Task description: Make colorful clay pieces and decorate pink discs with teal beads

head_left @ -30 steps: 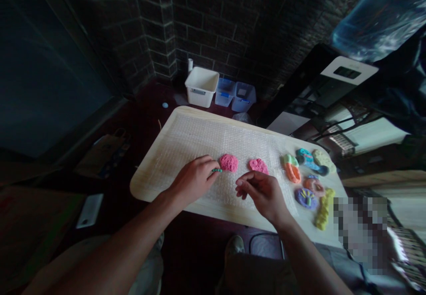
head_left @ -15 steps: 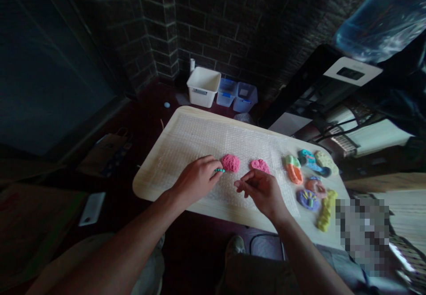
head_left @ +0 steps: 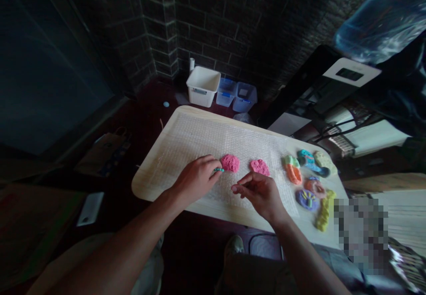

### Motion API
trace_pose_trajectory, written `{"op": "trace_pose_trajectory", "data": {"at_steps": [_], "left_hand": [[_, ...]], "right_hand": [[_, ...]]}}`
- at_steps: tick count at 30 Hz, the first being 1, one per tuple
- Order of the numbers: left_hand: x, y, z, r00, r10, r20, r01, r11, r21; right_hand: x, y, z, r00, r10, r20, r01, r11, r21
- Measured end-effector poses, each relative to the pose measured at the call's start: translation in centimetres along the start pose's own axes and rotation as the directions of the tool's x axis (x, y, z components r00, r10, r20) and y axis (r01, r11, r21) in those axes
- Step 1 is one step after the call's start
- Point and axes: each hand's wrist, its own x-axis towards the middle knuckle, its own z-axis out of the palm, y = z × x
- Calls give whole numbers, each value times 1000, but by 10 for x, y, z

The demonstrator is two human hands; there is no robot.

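Note:
My left hand (head_left: 196, 178) rests on the bubble wrap (head_left: 199, 144) and pinches a thin teal clay strip (head_left: 218, 170) right beside a pink clay lump (head_left: 230, 163). A second pink clay lump (head_left: 259, 167) lies just beyond my right hand (head_left: 258, 192). My right hand hovers low over the wrap with its fingers curled together in a loose pinch; whether anything is in them I cannot make out.
Several coloured clay pieces (head_left: 308, 179) lie at the right end of the pale wooden board (head_left: 149, 184). A white bin (head_left: 202, 86) and two clear boxes (head_left: 236, 94) stand on the floor by the dark brick wall. A black rack (head_left: 319, 86) is at right.
My right hand has drifted slightly left and nearer to my left hand. The left hand has stayed by the pink lump with the teal strip.

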Motion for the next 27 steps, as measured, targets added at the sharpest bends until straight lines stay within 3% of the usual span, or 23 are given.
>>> {"op": "trace_pose_trajectory", "data": {"at_steps": [9,17,21,27], "left_hand": [[2,1,-1,1000,4,4,-4,1000,-9],[1,3,-2,1000,11,-6,-12,1000,-13],[1,2,-2,1000,16,-7,-16,1000,-10],[2,6,-4,1000,11,-3,-11,1000,-4]], "right_hand": [[-5,2,8,994,-23,110,18,999,40],[-6,0,0,998,-59,31,57,997,43],[-8,-4,2,995,-22,96,6,987,162],[-11,-12,5,986,25,166,-60,976,209]]}}
